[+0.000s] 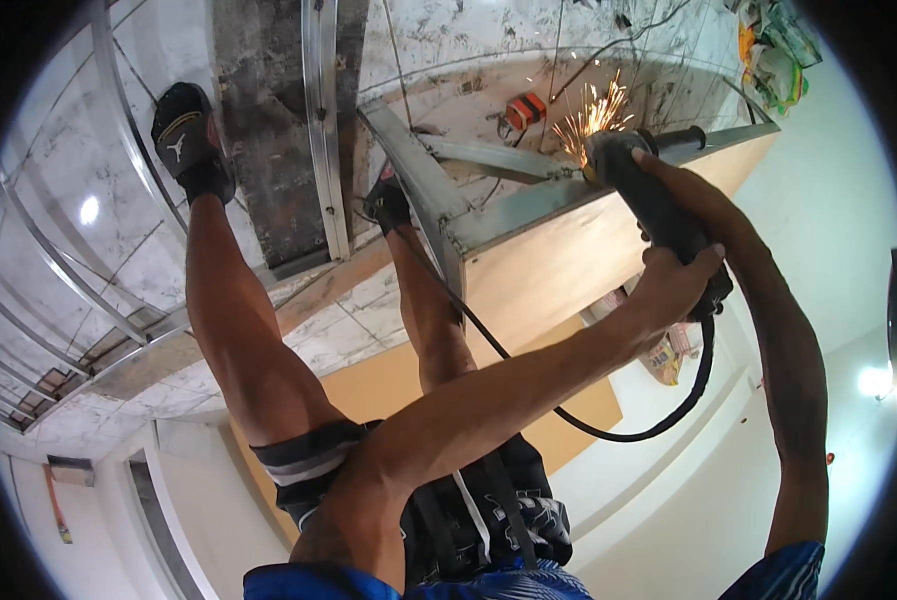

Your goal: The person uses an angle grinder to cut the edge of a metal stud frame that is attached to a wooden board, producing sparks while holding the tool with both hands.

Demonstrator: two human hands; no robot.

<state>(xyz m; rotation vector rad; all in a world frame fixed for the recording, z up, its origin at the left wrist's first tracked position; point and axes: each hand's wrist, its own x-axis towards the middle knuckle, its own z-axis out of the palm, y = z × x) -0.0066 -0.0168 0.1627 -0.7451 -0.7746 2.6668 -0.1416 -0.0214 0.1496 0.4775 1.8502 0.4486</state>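
Observation:
A black angle grinder (659, 205) is gripped by both my hands. Around the rear of its body, near the cord, my left hand (677, 285) is closed. My right hand (684, 185) is wrapped over the body closer to the head, its fingers partly hidden. The side handle (684, 138) sticks out to the right, unheld. The grinder's head meets the upper edge of a metal frame (529, 212) faced with a pale board (559, 262). Orange sparks (594, 118) spray up and away from there. The disc is mostly hidden. A black power cord (634, 436) loops below my left forearm.
My feet stand either side of a dark strip (264, 130) and a long metal channel (327, 120). Curved metal bars (74, 275) lie left. An orange and black object (526, 111) sits beyond the frame. Plastic bags (774, 65) lie far right; tan board (369, 385) is behind my legs.

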